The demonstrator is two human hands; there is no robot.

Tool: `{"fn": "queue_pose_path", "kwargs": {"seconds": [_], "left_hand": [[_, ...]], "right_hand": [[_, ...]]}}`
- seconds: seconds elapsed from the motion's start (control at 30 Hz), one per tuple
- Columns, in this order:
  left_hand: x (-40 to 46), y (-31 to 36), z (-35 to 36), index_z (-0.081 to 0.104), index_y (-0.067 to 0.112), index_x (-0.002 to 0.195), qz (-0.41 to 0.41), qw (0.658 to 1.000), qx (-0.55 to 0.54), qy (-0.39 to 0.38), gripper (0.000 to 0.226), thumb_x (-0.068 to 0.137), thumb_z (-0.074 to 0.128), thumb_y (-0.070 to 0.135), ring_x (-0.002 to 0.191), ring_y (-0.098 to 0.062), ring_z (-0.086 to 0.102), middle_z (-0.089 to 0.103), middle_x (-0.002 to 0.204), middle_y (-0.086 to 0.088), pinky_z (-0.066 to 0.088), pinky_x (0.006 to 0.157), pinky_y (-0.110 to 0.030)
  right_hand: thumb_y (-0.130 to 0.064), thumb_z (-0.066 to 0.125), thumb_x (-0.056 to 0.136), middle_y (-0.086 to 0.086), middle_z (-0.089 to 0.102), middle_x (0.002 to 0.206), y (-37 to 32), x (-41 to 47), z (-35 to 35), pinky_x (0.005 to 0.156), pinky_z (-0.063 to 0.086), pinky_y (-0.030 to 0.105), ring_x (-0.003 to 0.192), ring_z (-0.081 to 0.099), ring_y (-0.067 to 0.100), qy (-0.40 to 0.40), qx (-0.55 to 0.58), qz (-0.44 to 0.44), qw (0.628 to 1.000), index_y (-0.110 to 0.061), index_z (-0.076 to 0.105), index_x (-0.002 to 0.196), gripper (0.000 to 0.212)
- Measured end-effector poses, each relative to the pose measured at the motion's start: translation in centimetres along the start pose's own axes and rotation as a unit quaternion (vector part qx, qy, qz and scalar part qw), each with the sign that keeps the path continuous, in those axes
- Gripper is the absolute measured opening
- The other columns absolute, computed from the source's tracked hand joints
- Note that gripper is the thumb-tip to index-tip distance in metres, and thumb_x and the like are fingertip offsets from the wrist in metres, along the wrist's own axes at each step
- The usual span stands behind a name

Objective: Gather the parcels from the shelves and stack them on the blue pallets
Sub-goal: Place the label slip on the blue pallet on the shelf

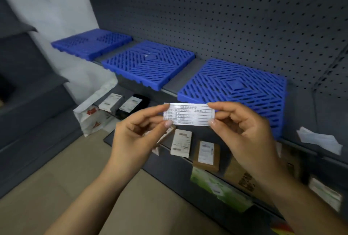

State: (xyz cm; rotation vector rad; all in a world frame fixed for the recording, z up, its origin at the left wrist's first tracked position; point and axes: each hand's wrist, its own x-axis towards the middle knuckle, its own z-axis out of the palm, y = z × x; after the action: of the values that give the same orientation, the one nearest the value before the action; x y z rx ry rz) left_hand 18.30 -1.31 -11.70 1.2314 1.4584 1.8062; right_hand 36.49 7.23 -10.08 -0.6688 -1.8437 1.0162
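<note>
**Pallets bare, parcels not yet gathered**

While your left hand [139, 133] and right hand [243, 129] pinch a paper slip [188, 114] by its ends at centre frame, all three blue pallets [150, 63] across the middle sit unloaded; the parcels [181, 145] lie on shelves below, lower right.

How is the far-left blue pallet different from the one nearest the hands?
The far-left pallet shows two separate patches of slots with plain strips between; the nearest pallet has slots in nested diamonds round a solid centre square. The far-left one hangs partly past the shelf's end; the nearest sits partly behind the paper slip. Both are blue, and neither bears a parcel.
</note>
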Motion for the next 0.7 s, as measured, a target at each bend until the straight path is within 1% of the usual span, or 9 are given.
{"fn": "queue_pose_path", "kwargs": {"seconds": [0.07,0.27,0.4,0.47,0.57,0.63,0.7], "left_hand": [[0.0,0.1,-3.3,0.068,0.012,0.109,0.004,1.000,0.016,0.024,0.033,0.077,0.069,0.009,0.077,-0.012,0.070,0.075,0.088,-0.003,0.053,0.075,-0.019],[-0.3,0.2,-11.4,0.069,0.017,0.103,0.003,0.994,0.025,0.110,0.030,0.076,0.069,0.005,0.071,-0.004,0.067,0.075,0.079,0.004,0.051,0.072,-0.015],[0.5,-0.6,-15.8,0.069,0.015,0.104,-0.009,0.986,0.044,0.160,0.030,0.076,0.069,0.005,0.071,-0.003,0.067,0.074,0.079,0.005,0.051,0.072,-0.014],[1.3,-1.3,-18.1,0.072,0.019,0.104,-0.017,0.981,0.072,0.179,0.029,0.076,0.070,0.009,0.072,-0.006,0.067,0.074,0.082,0.004,0.052,0.073,-0.017],[3.1,-2.4,-21.6,0.075,0.030,0.101,-0.015,0.968,0.154,0.200,0.027,0.077,0.072,0.018,0.075,-0.012,0.068,0.074,0.088,0.006,0.055,0.074,-0.024],[5.1,-2.9,-23.9,0.074,0.029,0.099,-0.012,0.959,0.188,0.213,0.025,0.076,0.072,0.020,0.075,-0.012,0.068,0.074,0.090,0.010,0.056,0.075,-0.027],[7.5,-3.4,-26.2,0.072,0.028,0.098,-0.010,0.953,0.203,0.225,0.023,0.076,0.071,0.020,0.075,-0.011,0.068,0.074,0.089,0.012,0.056,0.075,-0.026]], "right_hand": [[-0.002,0.066,0.083,-0.013,0.069,0.087,-0.6,0.8,3.3,0.070,0.048,0.010,0.083,0.065,0.004,-0.020,0.019,-0.001,1.000,-0.025,0.067,0.101,0.029],[0.001,0.066,0.083,-0.011,0.071,0.088,-1.6,3.8,11.8,0.073,0.052,0.017,0.085,0.067,0.009,-0.101,0.057,-0.001,0.993,-0.025,0.068,0.102,0.032],[0.003,0.065,0.083,-0.014,0.071,0.087,-1.7,6.7,16.9,0.072,0.052,0.016,0.083,0.067,0.006,-0.152,0.072,-0.010,0.986,-0.024,0.068,0.100,0.033],[0.004,0.066,0.082,-0.013,0.071,0.086,-1.3,8.4,19.3,0.071,0.051,0.014,0.083,0.067,0.006,-0.166,0.085,-0.007,0.982,-0.024,0.068,0.098,0.033],[0.003,0.066,0.082,-0.010,0.071,0.087,-0.5,11.5,23.2,0.072,0.051,0.014,0.084,0.067,0.006,-0.189,0.101,-0.007,0.977,-0.022,0.069,0.097,0.030],[0.005,0.065,0.081,-0.011,0.071,0.086,0.2,13.9,26.0,0.070,0.051,0.012,0.083,0.067,0.005,-0.195,0.119,-0.006,0.974,-0.022,0.069,0.091,0.029],[0.007,0.065,0.081,-0.010,0.071,0.084,1.0,16.3,28.8,0.068,0.052,0.014,0.081,0.068,0.006,-0.198,0.134,-0.004,0.971,-0.021,0.070,0.085,0.028]]}}
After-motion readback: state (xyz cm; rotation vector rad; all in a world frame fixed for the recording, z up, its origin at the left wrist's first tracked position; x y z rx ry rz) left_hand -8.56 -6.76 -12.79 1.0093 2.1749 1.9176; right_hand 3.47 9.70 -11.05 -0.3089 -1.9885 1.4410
